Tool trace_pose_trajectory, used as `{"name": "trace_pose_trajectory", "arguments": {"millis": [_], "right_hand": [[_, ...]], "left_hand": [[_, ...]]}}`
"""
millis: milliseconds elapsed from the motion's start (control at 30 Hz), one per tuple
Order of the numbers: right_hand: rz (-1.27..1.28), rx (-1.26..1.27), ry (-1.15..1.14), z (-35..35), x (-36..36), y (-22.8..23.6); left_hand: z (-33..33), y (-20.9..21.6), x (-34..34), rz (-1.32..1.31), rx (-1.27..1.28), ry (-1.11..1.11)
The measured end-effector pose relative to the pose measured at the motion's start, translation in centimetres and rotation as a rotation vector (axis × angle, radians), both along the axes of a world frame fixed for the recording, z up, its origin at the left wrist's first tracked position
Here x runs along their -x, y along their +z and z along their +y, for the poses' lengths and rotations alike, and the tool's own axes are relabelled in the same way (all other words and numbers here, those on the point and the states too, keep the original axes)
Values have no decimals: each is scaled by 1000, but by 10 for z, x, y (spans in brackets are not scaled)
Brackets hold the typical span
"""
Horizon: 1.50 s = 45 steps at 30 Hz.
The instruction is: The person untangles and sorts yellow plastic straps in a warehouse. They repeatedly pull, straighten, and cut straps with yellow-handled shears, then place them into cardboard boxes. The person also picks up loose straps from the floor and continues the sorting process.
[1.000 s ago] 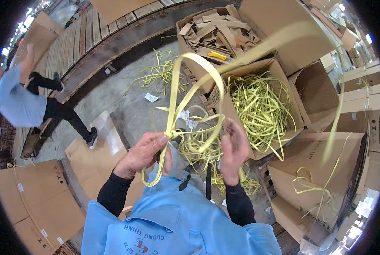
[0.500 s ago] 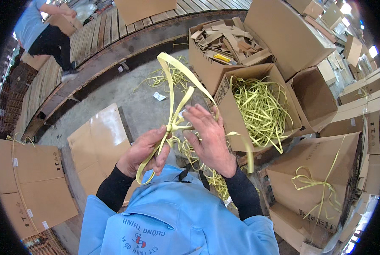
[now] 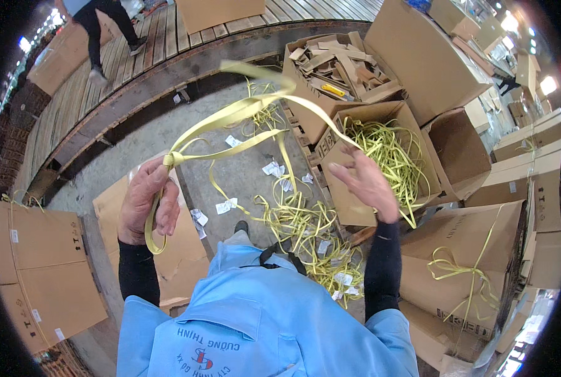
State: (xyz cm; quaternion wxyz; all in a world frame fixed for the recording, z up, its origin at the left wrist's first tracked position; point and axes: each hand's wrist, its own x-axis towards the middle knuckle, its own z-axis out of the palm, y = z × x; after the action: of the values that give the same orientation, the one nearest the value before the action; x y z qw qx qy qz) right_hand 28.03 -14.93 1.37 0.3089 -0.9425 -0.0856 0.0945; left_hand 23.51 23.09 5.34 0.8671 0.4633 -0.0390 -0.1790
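My left hand is closed round a yellow strap, its fingers just below a knot. A small loop of the strap hangs beneath that hand. From the knot, long loops arc across to my right hand, held out before the open carton of straps. One length ends at its fingertips, which seem closed on it. The top of the loop is blurred by motion. Another tail of the strap hangs between the hands toward a tangled heap of yellow straps on the floor.
At the right stand a carton full of yellow straps and a carton of cardboard scraps with a yellow cutter on top. Strapped flat cartons lie at the left. A person walks on the slatted platform. Paper slips litter the floor.
My hands have moved apart, the left one to the left with the knot, the right one to the right. The strap is now stretched wide between them. The person on the platform has moved along it.
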Motion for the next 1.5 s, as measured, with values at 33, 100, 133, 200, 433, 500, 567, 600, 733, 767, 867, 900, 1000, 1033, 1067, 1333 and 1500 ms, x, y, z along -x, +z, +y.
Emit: {"name": "trace_pose_trajectory", "arguments": {"millis": [33, 100, 133, 200, 433, 500, 567, 600, 733, 767, 867, 900, 1000, 1033, 1067, 1333, 1500], "right_hand": [[-18, -40, 36, -3, 8, 12], [-66, -220, 127, 9, 20, 30], [-96, -362, 180, 23, 26, 35], [-172, -428, 314, 66, 22, 30], [91, -633, 180, 182, 11, -17], [117, -623, 159, 188, 16, -19], [-18, -475, 279, 188, 18, -21], [-79, -395, 310, 188, 17, -23], [-29, -334, 404, 195, 12, -43], [8, -306, 376, 199, 13, -49], [91, -373, 247, 209, 18, -68], [46, -343, 207, 213, 21, -73], [-140, 138, 368, 220, 28, -81], [-80, 242, 420, 221, 30, -83], [-148, 215, 442, 222, 29, -86], [256, -556, 235, 222, 39, -112], [572, -767, 151, 224, 48, -114]], "left_hand": [[4, 0, -4, 58, -124, -21], [5, -9, -9, 137, -242, -78], [1, -16, -10, 222, -203, -126], [-7, -33, -12, 306, -127, -255], [12, -59, -23, 389, 289, -388], [26, -62, -28, 375, 191, -449], [35, -70, -32, 277, -58, -503], [38, -76, -34, 185, -255, -517], [47, -108, -37, -121, -696, -347], [49, -116, -37, -232, -778, -327], [54, -134, -33, -532, -985, -329], [55, -138, -31, -647, -1067, -311], [56, -146, -23, -652, -1104, -341], [56, -148, -21, -671, -1097, -332], [57, -148, -20, -691, -1091, -326], [80, -127, -20, -556, -688, -341], [83, -137, -2, -461, -712, -242]]}}
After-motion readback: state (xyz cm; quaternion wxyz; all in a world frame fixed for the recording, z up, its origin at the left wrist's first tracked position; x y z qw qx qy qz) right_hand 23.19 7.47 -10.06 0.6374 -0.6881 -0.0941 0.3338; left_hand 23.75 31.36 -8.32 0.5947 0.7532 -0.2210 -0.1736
